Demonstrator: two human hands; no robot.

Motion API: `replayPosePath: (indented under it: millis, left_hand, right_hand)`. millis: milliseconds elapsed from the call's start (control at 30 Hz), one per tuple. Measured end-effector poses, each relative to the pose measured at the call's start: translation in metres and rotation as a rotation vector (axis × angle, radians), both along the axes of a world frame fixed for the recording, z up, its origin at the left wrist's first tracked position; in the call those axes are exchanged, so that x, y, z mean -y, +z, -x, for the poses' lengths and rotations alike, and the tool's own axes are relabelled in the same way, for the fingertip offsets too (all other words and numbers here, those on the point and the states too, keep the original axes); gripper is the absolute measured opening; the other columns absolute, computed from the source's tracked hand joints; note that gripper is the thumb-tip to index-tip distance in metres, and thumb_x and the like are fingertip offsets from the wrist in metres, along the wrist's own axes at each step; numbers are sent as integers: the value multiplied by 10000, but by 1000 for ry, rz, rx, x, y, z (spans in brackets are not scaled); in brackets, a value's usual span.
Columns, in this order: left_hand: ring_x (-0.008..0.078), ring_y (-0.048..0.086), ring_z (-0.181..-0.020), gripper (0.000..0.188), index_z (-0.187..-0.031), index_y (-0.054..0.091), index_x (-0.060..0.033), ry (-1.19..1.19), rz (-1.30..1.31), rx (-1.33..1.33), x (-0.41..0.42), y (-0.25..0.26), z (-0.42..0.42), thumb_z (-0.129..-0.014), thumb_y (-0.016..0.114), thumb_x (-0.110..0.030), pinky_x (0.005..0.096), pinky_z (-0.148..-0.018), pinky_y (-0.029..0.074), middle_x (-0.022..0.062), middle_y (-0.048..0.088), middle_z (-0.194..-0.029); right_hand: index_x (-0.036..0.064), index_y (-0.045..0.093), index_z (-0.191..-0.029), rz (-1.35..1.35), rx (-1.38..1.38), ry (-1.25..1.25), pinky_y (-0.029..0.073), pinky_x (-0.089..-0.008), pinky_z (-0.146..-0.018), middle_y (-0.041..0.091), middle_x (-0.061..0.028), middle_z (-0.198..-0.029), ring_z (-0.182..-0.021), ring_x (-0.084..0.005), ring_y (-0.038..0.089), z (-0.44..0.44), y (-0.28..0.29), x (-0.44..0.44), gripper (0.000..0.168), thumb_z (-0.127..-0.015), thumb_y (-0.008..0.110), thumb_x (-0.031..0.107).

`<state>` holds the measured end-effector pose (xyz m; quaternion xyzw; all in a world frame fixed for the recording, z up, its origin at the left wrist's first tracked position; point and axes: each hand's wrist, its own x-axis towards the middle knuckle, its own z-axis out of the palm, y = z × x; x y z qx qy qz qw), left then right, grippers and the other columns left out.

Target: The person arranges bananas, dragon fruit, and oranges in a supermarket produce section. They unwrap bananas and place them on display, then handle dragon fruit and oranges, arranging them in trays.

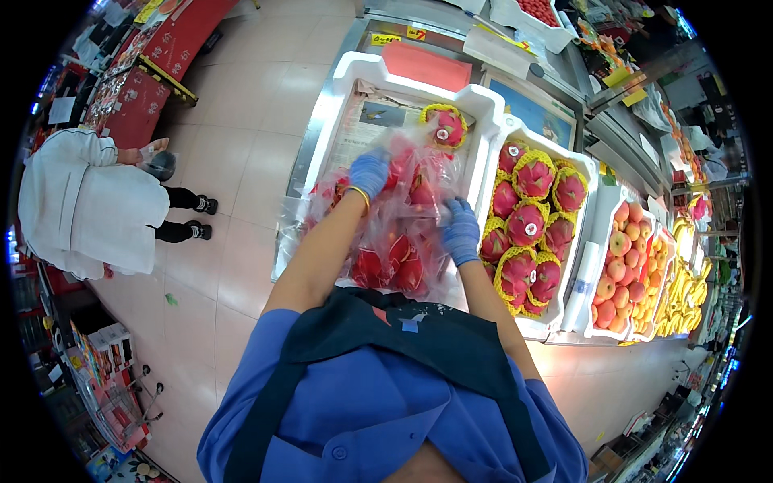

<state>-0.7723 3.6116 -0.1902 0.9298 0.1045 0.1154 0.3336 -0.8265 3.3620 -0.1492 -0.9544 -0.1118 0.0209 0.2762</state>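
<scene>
Before me a white foam box (488, 102), lined with newspaper (357, 136), holds a heap of clear plastic bags (432, 208) with red contents I cannot identify for sure. My left hand (369, 173), in a blue glove with a gold bracelet at the wrist, lies on the upper left of the heap. Against its right side rests my right hand (461, 230), also gloved in blue. The fingertips of both blend into the plastic, so their grip is unclear. One dragon fruit (445, 128) in a yellow foam net sits at the box's far right corner.
To the right stand a foam box of netted dragon fruit (534, 175), a plastic roll (581, 284), apples (619, 244) and bananas (676, 302). A red sheet (426, 65) lies beyond my box. At left a person in white (109, 205) stands by a red-covered table (136, 99).
</scene>
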Motion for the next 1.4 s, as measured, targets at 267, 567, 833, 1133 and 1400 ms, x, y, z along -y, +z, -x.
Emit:
replayPosePath:
  millis: [267,567,833,1133,1400]
  left_hand:
    - [172,593,-729,176,-964,607,-22,452,1117,199,-89,14,14,-883,520,-150,314,-643,488,76,629,-870]
    - [129,588,-837,179,-1015,619,-59,-52,1124,-87,-68,32,50,-895,520,-149,264,-738,492,46,626,-919]
    - [320,624,-871,354,-1045,598,-38,-426,-128,-506,-8,30,11,-868,553,-341,405,-801,478,157,645,-958]
    - [320,619,-927,348,-1052,620,-53,-335,420,-564,-51,65,-73,-861,573,-340,361,-807,478,171,636,-952]
    - [388,438,-1212,497,-1328,406,-129,38,-388,-303,-45,-35,-117,-858,522,-244,479,-1006,367,194,413,-1358]
  right_hand:
    - [107,604,-1029,-876,-380,-477,471,-247,-544,667,-27,-923,-786,-117,626,-29,-40,37,200,-945,458,214]
    - [33,597,-1021,-687,-393,-192,480,-270,-549,657,-65,-876,-710,-136,613,9,-31,22,201,-917,526,191]
    - [63,616,-1008,185,-132,19,453,-414,-849,632,-171,-919,-878,-315,605,14,26,-1,302,-813,609,294]
    - [83,533,-1062,145,213,247,292,-484,-1041,547,-149,-967,-962,-316,531,-13,-41,8,399,-725,620,277]
    - [90,548,-1026,113,202,208,295,-496,-1040,543,-155,-930,-924,-319,537,-10,-39,7,329,-740,576,251]
